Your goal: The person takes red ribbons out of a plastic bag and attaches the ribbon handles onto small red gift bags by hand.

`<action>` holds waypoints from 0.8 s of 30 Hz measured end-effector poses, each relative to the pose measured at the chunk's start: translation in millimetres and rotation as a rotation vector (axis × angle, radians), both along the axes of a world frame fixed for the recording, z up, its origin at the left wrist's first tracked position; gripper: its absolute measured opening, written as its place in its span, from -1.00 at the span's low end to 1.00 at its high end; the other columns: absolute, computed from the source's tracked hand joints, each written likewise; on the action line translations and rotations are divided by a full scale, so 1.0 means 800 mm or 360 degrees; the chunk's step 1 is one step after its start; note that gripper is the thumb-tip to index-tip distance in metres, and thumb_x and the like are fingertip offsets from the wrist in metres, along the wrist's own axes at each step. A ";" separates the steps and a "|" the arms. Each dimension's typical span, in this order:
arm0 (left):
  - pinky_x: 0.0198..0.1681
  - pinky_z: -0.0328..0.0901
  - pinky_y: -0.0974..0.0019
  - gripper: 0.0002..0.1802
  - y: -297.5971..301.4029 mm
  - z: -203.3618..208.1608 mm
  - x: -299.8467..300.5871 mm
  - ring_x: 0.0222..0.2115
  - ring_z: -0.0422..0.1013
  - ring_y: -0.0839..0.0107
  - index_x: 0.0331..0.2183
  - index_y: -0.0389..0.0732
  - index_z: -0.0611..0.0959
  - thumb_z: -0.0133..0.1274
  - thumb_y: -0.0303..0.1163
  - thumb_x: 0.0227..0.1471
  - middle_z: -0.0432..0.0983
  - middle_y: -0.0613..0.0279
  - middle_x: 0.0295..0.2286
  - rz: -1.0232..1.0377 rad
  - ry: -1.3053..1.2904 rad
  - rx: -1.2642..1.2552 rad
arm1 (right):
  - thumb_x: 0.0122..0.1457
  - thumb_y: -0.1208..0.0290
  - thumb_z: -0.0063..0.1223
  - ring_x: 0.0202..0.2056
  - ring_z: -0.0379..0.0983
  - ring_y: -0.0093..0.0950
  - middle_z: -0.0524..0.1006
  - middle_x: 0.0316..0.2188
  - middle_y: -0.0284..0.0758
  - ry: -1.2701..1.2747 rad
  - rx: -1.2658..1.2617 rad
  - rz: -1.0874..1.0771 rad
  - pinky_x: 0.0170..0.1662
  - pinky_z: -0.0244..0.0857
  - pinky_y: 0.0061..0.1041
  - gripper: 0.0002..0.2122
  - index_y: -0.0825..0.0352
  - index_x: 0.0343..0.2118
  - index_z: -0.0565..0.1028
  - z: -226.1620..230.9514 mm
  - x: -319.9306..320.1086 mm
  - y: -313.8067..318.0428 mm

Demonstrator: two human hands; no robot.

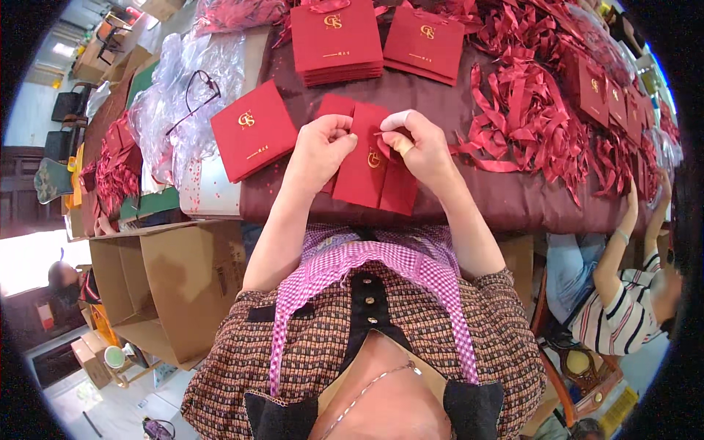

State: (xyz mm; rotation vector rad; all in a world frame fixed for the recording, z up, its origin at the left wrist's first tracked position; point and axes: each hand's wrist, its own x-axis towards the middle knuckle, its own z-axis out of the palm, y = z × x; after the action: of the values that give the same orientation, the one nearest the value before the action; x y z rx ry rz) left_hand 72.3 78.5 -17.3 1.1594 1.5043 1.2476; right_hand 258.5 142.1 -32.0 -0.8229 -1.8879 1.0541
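Note:
A red paper gift bag (372, 165) with a gold emblem lies tilted on the table in front of me, other red card showing beneath it. My left hand (321, 147) is closed at the bag's upper left edge, thumb against curled fingers; what it pinches, if anything, is hidden. Opposite it, my right hand (423, 144) pinches a short end of red ribbon (383, 138) over the bag. Pale tape covers the index fingertip and thumb of that hand. Left of the bag rests another flat red bag (254, 130).
Stacked red bags (337, 44) and a second pile (424, 45) stand behind. Loose red ribbons (524, 121) heap on the right. Eyeglasses (194, 103) lie on clear plastic wrap (165, 88). An open cardboard box (165, 286) is below left. A person in stripes (612, 312) works at the right.

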 end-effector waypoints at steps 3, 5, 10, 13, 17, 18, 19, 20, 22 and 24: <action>-0.46 0.25 0.55 -0.77 -0.001 0.004 0.001 -0.52 0.33 0.68 -0.28 -0.44 0.56 0.09 -0.56 -0.06 0.47 0.36 -0.55 -0.0026 -0.0038 -0.0003 | 0.01 0.61 0.11 -0.32 0.47 -0.38 0.51 -0.39 -0.22 -0.0015 0.0289 0.0033 -0.21 0.32 -0.50 -0.86 0.40 -0.33 0.45 0.003 0.005 0.002; -0.45 0.25 0.55 -0.77 -0.002 0.006 0.002 -0.51 0.33 0.68 -0.29 -0.44 0.57 0.09 -0.56 -0.06 0.48 0.36 -0.55 -0.0013 -0.0027 0.0001 | 0.04 0.62 0.09 -0.26 0.45 -0.49 0.52 -0.33 -0.31 0.0170 -0.0118 0.0145 -0.18 0.30 -0.53 -0.88 0.38 -0.33 0.46 0.008 0.011 0.003; -0.43 0.28 0.54 -0.79 -0.003 0.008 0.007 -0.50 0.35 0.66 -0.30 -0.45 0.58 0.09 -0.56 -0.06 0.50 0.33 -0.54 0.0030 0.0050 0.0046 | 0.09 0.56 0.10 -0.27 0.40 -0.62 0.52 -0.35 -0.41 0.0715 -0.0787 0.0313 -0.15 0.27 -0.62 -0.90 0.37 -0.32 0.47 0.019 0.024 0.000; -0.42 0.29 0.53 -0.79 -0.003 0.010 0.010 -0.50 0.36 0.65 -0.31 -0.44 0.58 0.09 -0.56 -0.06 0.51 0.32 -0.54 -0.0005 0.0049 0.0086 | 0.06 0.53 0.13 -0.25 0.44 -0.53 0.52 -0.38 -0.38 0.0209 -0.0344 0.0084 -0.14 0.28 -0.54 -0.90 0.35 -0.36 0.47 0.014 0.012 -0.006; -0.36 0.26 0.60 -0.79 -0.005 0.014 0.010 -0.45 0.35 0.69 -0.26 -0.39 0.57 0.08 -0.57 -0.03 0.47 0.40 -0.48 -0.0047 0.0117 0.0007 | -0.03 0.52 0.17 -0.30 0.41 -0.25 0.50 -0.44 -0.29 0.0038 0.0449 -0.0113 -0.19 0.23 -0.34 -0.88 0.30 -0.42 0.46 0.005 -0.009 -0.007; -0.36 0.26 0.60 -0.79 -0.006 0.015 0.011 -0.45 0.35 0.69 -0.27 -0.39 0.57 0.08 -0.58 -0.03 0.47 0.40 -0.47 -0.0044 0.0114 0.0004 | -0.03 0.52 0.17 -0.31 0.41 -0.27 0.50 -0.44 -0.30 0.0045 0.0470 -0.0147 -0.20 0.22 -0.35 -0.88 0.29 -0.42 0.46 0.003 -0.012 -0.007; -0.36 0.26 0.60 -0.80 -0.006 0.016 0.011 -0.46 0.35 0.70 -0.27 -0.39 0.57 0.07 -0.58 -0.03 0.48 0.40 -0.47 -0.0046 0.0111 0.0002 | -0.03 0.51 0.18 -0.31 0.41 -0.29 0.50 -0.44 -0.32 0.0052 0.0492 -0.0182 -0.20 0.21 -0.37 -0.88 0.28 -0.42 0.46 0.002 -0.014 -0.007; -0.36 0.26 0.60 -0.80 -0.007 0.017 0.012 -0.46 0.35 0.70 -0.27 -0.39 0.57 0.07 -0.58 -0.03 0.48 0.40 -0.47 -0.0039 0.0112 -0.0001 | -0.03 0.51 0.18 -0.31 0.41 -0.29 0.50 -0.44 -0.32 0.0053 0.0490 -0.0180 -0.20 0.21 -0.37 -0.88 0.28 -0.42 0.46 0.001 -0.016 -0.007; -0.37 0.26 0.60 -0.80 -0.008 0.019 0.013 -0.46 0.35 0.70 -0.27 -0.38 0.58 0.07 -0.60 -0.03 0.48 0.40 -0.47 -0.0045 0.0112 0.0009 | -0.04 0.51 0.18 -0.32 0.40 -0.30 0.49 -0.45 -0.32 0.0027 0.0554 -0.0182 -0.22 0.20 -0.36 -0.88 0.27 -0.44 0.45 0.000 -0.017 -0.006; -0.37 0.26 0.60 -0.80 -0.008 0.020 0.014 -0.46 0.35 0.70 -0.27 -0.38 0.58 0.07 -0.60 -0.03 0.48 0.40 -0.47 -0.0043 0.0099 0.0010 | -0.04 0.51 0.18 -0.33 0.40 -0.30 0.49 -0.45 -0.32 0.0022 0.0584 -0.0196 -0.23 0.20 -0.37 -0.88 0.28 -0.45 0.44 0.000 -0.018 -0.007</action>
State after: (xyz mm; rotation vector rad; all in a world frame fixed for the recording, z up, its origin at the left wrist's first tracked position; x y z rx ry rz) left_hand 83.8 71.7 -1.3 1.2292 1.5262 1.2090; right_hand 244.0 136.8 -32.4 -0.7041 -1.9148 0.6105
